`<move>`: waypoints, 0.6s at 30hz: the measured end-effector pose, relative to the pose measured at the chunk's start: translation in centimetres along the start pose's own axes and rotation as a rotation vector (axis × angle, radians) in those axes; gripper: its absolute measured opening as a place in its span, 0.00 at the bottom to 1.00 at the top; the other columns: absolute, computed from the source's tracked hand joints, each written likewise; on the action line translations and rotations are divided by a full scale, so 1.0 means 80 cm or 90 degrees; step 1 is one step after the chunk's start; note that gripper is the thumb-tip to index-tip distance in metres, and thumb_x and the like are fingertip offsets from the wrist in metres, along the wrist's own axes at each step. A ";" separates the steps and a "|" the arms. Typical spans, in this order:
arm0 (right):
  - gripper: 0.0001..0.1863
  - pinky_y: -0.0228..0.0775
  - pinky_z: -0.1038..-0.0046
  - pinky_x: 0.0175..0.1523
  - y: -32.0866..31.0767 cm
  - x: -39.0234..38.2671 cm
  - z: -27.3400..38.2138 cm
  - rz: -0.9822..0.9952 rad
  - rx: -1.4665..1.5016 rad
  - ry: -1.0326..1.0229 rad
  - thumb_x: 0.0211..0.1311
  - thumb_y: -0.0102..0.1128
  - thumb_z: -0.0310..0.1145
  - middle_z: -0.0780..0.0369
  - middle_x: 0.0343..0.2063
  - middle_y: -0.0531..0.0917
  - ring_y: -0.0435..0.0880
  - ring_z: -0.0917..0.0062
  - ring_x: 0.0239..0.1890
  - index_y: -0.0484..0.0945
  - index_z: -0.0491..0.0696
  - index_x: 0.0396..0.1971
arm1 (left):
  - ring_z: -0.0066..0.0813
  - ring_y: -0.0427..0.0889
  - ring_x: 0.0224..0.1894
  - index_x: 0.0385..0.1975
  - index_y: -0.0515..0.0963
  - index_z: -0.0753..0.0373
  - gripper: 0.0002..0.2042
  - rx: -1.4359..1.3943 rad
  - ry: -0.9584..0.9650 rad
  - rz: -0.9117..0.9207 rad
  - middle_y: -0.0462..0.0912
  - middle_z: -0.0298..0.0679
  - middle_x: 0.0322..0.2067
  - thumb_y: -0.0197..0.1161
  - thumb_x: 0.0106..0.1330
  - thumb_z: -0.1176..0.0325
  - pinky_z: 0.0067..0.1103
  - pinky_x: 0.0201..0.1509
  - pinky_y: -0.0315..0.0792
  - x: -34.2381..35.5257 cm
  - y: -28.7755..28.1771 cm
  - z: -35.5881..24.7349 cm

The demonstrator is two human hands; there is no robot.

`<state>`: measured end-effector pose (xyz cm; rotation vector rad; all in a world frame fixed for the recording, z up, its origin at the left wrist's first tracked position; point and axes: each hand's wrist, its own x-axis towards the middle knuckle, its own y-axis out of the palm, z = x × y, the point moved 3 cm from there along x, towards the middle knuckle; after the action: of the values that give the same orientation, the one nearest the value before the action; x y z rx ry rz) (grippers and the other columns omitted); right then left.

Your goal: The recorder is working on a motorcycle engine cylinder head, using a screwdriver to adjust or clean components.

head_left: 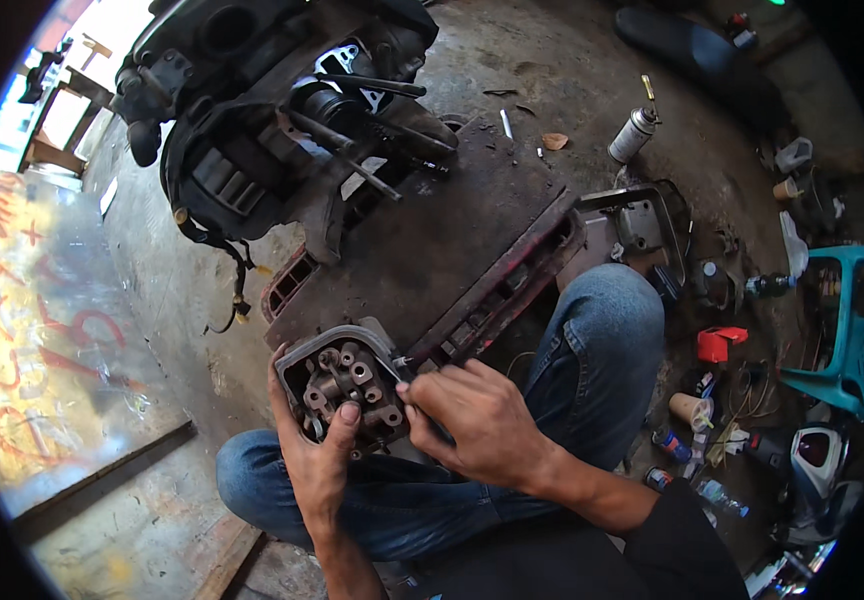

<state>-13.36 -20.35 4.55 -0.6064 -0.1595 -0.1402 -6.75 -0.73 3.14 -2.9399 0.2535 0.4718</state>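
Observation:
A greasy metal cylinder head [328, 388] with a pale rim sits tilted at the near edge of the dark work platform [412, 245], just above my lap. My left hand [314, 465] grips it from the left, thumb pressed on its inner castings and fingers round the outer wall. On the other side, my right hand [477, 420] is closed around a slim hand tool [398, 378] with a thin bright shaft, whose exact kind I cannot make out. The tool's shaft lies at the right rim of the cylinder head. Most of its handle is hidden in my fingers.
A partly stripped engine and frame [252, 130] stands beyond the platform. To the right are a spray can [634, 135], a tray with metal parts [642, 222], a red box [720, 343], a turquoise plastic stool [857, 335] and scattered bottles. A painted panel [72, 330] lies left.

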 end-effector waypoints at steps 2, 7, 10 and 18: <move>0.08 0.70 0.64 0.40 -0.011 -0.005 0.009 0.009 0.008 0.010 0.68 0.67 0.30 0.63 0.28 0.79 0.82 0.67 0.32 0.76 0.48 0.39 | 0.41 0.80 0.69 0.84 0.56 0.64 0.50 0.021 0.020 -0.005 0.76 0.51 0.68 0.80 0.64 0.62 0.34 0.74 0.76 -0.001 0.004 -0.001; 0.08 0.69 0.65 0.38 0.008 0.012 -0.007 -0.062 0.020 -0.044 0.65 0.71 0.28 0.63 0.28 0.83 0.83 0.70 0.29 0.82 0.46 0.41 | 0.42 0.80 0.69 0.84 0.55 0.65 0.51 0.018 -0.002 0.001 0.76 0.51 0.68 0.79 0.66 0.58 0.35 0.75 0.74 0.001 -0.001 0.007; 0.08 0.68 0.65 0.38 0.006 -0.001 0.002 -0.020 -0.007 -0.012 0.65 0.71 0.28 0.63 0.29 0.83 0.82 0.70 0.29 0.82 0.46 0.41 | 0.42 0.80 0.69 0.84 0.55 0.65 0.52 0.018 -0.022 -0.015 0.76 0.51 0.68 0.80 0.65 0.56 0.35 0.75 0.73 0.000 -0.002 0.009; 0.15 0.70 0.65 0.43 0.003 0.003 0.006 0.018 -0.041 -0.001 0.65 0.72 0.34 0.63 0.32 0.80 0.84 0.71 0.38 0.78 0.50 0.48 | 0.42 0.80 0.69 0.84 0.56 0.65 0.51 0.003 -0.033 -0.018 0.76 0.51 0.68 0.80 0.65 0.56 0.35 0.76 0.73 0.002 0.001 0.005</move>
<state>-13.16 -19.89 4.86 -0.6725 -0.1481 -0.1171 -6.70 -0.76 2.69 -2.9175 0.2058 0.5414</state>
